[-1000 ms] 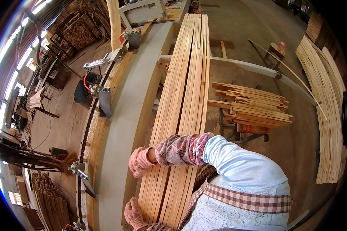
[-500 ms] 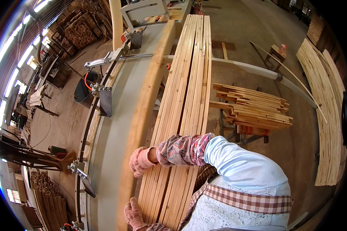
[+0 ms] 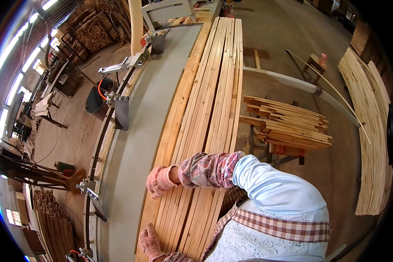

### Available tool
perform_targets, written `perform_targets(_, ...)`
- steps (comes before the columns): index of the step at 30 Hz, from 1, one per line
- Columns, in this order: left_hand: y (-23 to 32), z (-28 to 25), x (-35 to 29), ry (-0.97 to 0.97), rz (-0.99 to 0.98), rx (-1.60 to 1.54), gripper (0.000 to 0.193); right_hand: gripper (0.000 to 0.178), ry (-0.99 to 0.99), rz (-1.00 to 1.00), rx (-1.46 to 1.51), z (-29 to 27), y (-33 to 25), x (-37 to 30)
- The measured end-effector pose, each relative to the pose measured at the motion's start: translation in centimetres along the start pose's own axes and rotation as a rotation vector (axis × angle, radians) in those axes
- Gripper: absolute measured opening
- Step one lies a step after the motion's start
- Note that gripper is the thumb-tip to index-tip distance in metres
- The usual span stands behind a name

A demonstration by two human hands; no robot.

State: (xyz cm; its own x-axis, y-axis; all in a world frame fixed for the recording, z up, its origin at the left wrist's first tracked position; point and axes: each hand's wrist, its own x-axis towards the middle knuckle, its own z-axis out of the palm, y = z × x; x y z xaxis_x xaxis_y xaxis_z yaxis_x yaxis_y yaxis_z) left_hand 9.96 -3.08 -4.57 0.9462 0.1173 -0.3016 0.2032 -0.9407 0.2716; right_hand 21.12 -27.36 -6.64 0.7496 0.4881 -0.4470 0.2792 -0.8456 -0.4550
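Observation:
A long wooden board [image 3: 182,94] lies along the left side of several narrow wooden strips [image 3: 212,100], apparently against them. My right hand [image 3: 160,181], in a pink knitted glove, reaches across the strips from the right. Its fingers are curled down on the board. Lower down, my left hand [image 3: 150,243], gloved the same way, is closed at the board's near part, thumb raised along it. The undersides of both hands' fingers are hidden. Left of the board runs a flat grey machine bed [image 3: 133,144].
Metal clamps with angled plates [image 3: 121,112] line the bed's left edge beside a toothed rail [image 3: 101,144]. A dark bucket [image 3: 97,104] stands beyond. On the right, short strips [image 3: 288,124] rest on a stand, and a tall wood stack [image 3: 366,135] is farther right.
The board, blurred and apart from the strips before, has shifted right and now lies beside them. Both hands keep nearly the same places. The view has shifted slightly.

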Motion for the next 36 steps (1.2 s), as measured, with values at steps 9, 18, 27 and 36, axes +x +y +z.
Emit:
perform_targets(9, -3.3, 1.2, 1.4, -0.014, 0.090, -0.107, 0.038, 0.051, 0.297, -0.261, -0.038, 3.7, 2.4, 4.3)
perform_targets(18, -2.6, 1.9, 2.0, 0.281, 0.112, 0.080, 0.073, 0.061, 0.089, -0.070, -0.211, -0.7, -0.4, -1.6)
perform_targets(27, -4.8, 2.6, 3.7, 0.076, 0.059, -0.018, 0.068, 0.064, 0.098, -0.030, -0.199, -0.4, -0.5, -1.6)
perform_targets(36, -6.2, 3.0, 3.0, 0.235, 0.351, 0.025, 0.038, 0.058, 0.205, 0.032, -0.135, -0.6, -0.7, -2.2)
